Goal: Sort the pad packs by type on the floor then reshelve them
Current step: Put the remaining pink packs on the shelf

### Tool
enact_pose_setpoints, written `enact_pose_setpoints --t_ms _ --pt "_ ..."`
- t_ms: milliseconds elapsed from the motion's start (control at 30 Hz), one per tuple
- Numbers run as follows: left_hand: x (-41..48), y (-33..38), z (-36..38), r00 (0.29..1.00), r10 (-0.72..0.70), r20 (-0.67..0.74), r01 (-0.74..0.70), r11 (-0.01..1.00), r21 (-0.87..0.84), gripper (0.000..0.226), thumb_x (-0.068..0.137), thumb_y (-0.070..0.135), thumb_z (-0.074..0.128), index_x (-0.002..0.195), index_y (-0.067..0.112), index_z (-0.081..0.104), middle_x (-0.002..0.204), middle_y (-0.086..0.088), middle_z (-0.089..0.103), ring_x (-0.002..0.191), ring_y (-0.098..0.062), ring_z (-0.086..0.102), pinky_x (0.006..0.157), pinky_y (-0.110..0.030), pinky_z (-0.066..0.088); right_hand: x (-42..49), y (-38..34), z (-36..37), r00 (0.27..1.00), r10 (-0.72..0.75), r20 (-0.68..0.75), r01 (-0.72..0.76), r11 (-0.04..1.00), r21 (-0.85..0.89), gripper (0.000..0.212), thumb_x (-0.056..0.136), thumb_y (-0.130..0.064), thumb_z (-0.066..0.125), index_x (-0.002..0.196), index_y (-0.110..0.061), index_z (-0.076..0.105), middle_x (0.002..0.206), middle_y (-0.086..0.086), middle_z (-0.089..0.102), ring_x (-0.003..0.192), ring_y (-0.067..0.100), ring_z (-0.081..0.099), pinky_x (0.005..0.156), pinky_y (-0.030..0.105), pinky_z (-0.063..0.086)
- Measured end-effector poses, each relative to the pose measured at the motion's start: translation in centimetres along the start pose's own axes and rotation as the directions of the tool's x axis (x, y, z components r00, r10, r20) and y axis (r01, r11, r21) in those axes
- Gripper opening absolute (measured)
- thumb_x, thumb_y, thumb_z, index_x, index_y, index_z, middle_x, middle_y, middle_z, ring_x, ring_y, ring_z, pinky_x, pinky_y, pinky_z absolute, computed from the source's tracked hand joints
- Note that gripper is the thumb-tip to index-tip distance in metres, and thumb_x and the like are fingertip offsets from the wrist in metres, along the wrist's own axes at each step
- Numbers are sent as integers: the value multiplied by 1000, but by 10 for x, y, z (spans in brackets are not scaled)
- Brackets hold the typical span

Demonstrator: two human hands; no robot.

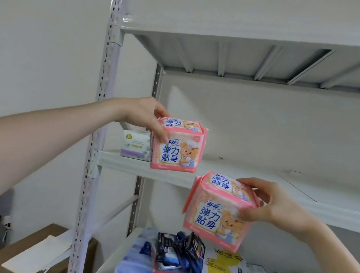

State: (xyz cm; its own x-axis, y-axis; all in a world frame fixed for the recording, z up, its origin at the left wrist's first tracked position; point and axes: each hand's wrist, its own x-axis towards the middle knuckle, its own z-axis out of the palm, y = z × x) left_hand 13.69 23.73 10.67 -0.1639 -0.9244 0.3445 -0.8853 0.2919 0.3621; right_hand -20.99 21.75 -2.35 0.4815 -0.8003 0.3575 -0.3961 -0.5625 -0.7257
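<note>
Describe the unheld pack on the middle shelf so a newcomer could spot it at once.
Find the pale grey metal shelving unit and its middle shelf. At that shelf's left end, by the perforated upright post, stands a small white pack with a lilac bottom band. Unlike the two pink bear-printed packs, no hand holds it.

1 head-worn camera looks forward, near the metal shelving (285,186).
</note>
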Motion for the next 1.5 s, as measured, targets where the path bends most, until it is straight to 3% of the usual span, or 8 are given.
enact_pose_setpoints --t_ms 67,200,367,533,767,1000,1367,1500 --pt "27 -7 -3 1000 21 0 -21 1000 -8 44 65 39 86 102 31 63 105 11 69 95 -1 63 65 -16 49 20 1 -6 1000 -16 -17 16 1000 5 71 48 -28 86 115 -25 62 103 -1 72 95 12 68 78 27 56" --pt "81 -23 -3 999 33 -11 -33 999 -4 57 66 40 85 116 24 63 104 7 70 95 -8 64 74 -26 49 61 3 -18 999 -50 -15 50 999 5 65 51 -23 85 112 -24 65 98 -1 74 91 14 70 70 23 55" --pt "137 -41 1 999 35 -19 -36 998 -49 62 54 45 85 110 25 66 105 3 72 102 -15 66 94 -38 49 113 6 -34 997 -77 -7 77 997 25 61 54 -17 83 113 -20 65 98 5 75 90 21 72 67 26 57" --pt "193 -69 7 999 28 21 -26 998 -61 49 69 38 84 112 23 67 109 2 71 96 -12 64 82 -32 46 161 15 -41 998 -62 1 62 998 -4 63 55 -16 81 115 -17 64 100 8 74 92 24 72 70 30 57" --pt "261 -107 32 986 30 165 -27 999 -21 69 54 48 82 116 23 64 111 4 70 104 -12 64 95 -33 47 214 38 -47 1000 -13 -6 13 999 -41 63 57 -17 79 118 -17 63 104 8 74 95 26 71 78 37 56" --pt "312 -140 52 961 60 269 -67 998 14 54 68 39 84 113 16 66 105 5 73 97 -10 69 75 -16 48 254 60 -44 999 34 20 -33 999 -27 62 58 -18 79 118 -20 64 105 7 74 96 26 71 76 35 57" --pt "345 -165 73 948 25 318 -74 987 142 75 56 56 82 121 26 61 115 15 65 109 -6 59 99 -27 43 301 76 -34 994 75 75 -72 996 -48 64 57 -19 79 119 -18 64 107 6 73 95 23 71 71 31 56" --pt "347 -171 73 932 0 362 -72 980 186 75 61 52 84 127 28 59 117 18 63 113 -4 56 105 -29 39 307 81 -28 995 77 70 -76 997 -15 66 57 -19 79 121 -20 61 108 4 73 93 21 72 68 26 56"
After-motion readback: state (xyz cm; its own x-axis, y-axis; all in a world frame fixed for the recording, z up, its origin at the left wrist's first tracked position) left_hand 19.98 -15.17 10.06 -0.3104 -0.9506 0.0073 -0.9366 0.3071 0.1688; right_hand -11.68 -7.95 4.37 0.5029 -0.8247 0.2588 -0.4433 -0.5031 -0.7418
